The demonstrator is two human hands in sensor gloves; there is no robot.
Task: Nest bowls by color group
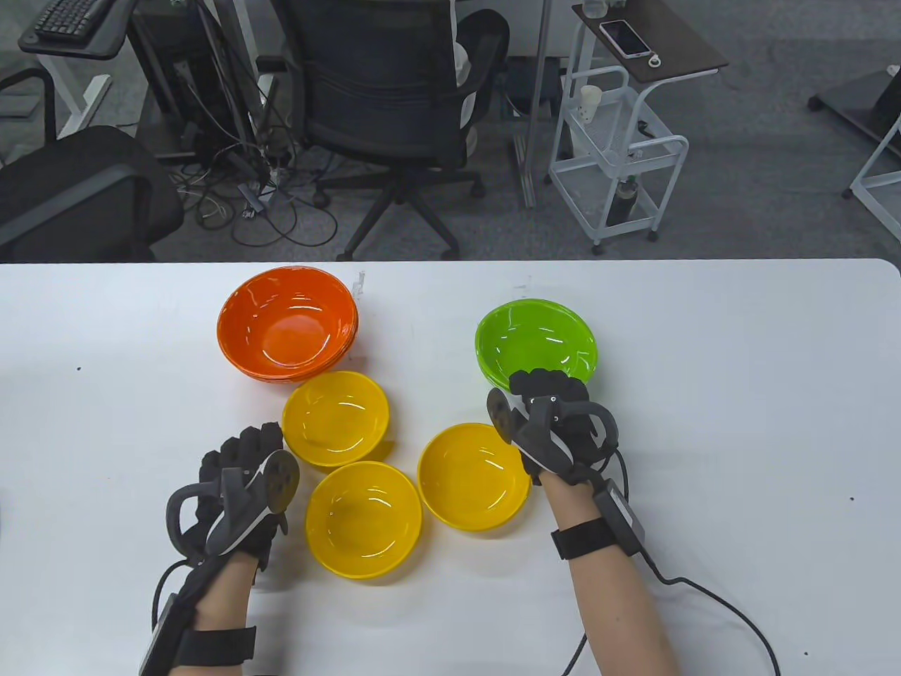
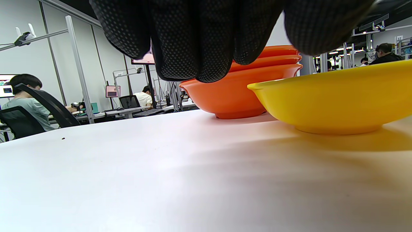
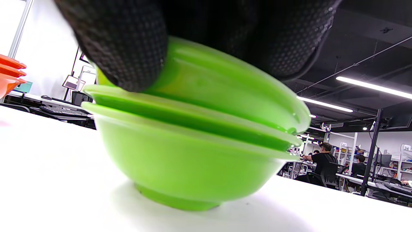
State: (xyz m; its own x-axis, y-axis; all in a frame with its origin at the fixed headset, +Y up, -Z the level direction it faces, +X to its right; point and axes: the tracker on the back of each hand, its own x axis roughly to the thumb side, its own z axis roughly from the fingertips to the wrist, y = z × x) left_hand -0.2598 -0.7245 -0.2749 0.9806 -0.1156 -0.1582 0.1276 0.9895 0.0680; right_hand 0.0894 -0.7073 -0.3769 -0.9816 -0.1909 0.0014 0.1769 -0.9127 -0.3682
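A stack of orange bowls [image 1: 287, 324] stands at the back left of the white table [image 1: 739, 394]. A stack of three green bowls [image 1: 538, 338] stands at the back right. Three yellow bowls lie apart in the middle: one behind [image 1: 336, 417], one in front [image 1: 363, 519], one to the right [image 1: 474, 475]. My right hand [image 1: 542, 384] grips the near rim of the top green bowl [image 3: 225, 90], which sits tilted in the two below [image 3: 180, 161]. My left hand [image 1: 243, 443] is empty, low over the table left of the yellow bowls; the left wrist view shows its fingers [image 2: 193, 38] hanging free before a yellow bowl [image 2: 334, 103] and the orange stack [image 2: 238, 93].
The table's far edge runs just behind the orange stack. Beyond it stand an office chair [image 1: 394, 91] and a white trolley [image 1: 612, 155]. A cable [image 1: 711, 598] trails from my right wrist over the table's front right.
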